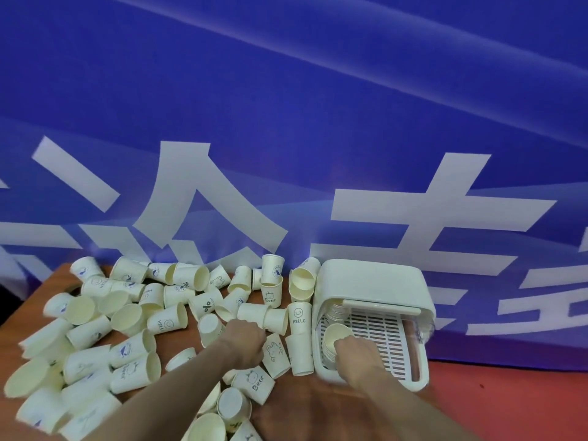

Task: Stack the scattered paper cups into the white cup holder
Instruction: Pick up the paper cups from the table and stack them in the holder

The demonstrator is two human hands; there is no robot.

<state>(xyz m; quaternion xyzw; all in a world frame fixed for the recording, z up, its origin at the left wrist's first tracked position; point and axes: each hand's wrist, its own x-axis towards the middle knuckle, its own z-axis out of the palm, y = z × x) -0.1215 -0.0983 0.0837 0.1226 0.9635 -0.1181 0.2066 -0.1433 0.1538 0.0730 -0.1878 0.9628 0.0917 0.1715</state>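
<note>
My right hand (351, 346) has its fingers clamped on the stack of cups (338, 337) inside the white cup holder (372, 281), while my left hand (245, 340), fingers curled among loose cups (133, 316) crowding the tabletop (305, 405), hides its grip.

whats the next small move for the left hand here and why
Probably lift the rabbit-print cup its fingers seem to be reaching for beside the left hand and carry it toward the nested cup stack in the white cup holder, where the right hand already rests.
</note>
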